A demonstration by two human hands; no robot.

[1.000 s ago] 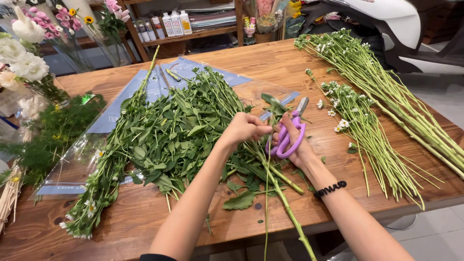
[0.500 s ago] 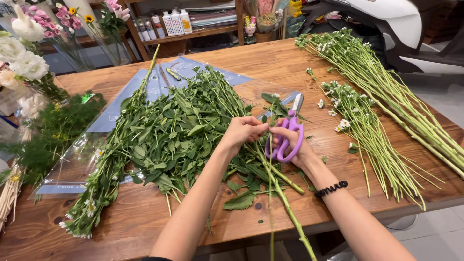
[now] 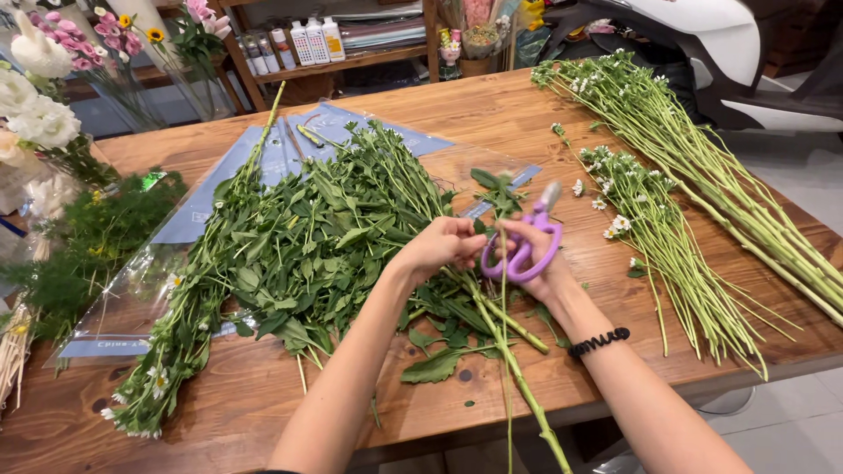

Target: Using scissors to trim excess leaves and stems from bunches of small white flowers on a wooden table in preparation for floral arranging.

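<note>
gripping purple scissors, right hand beside left hand pinching stem.

White blooms at upper left, pink flowers behind, white bottles on a shelf, stripped daisy stems at right, wooden tabletop

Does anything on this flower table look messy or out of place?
Mostly loose green leaves scattered on the wooden table near its front edge, below the left hand and the right hand holding purple scissors. Nothing looks damaged or spilled.
</note>
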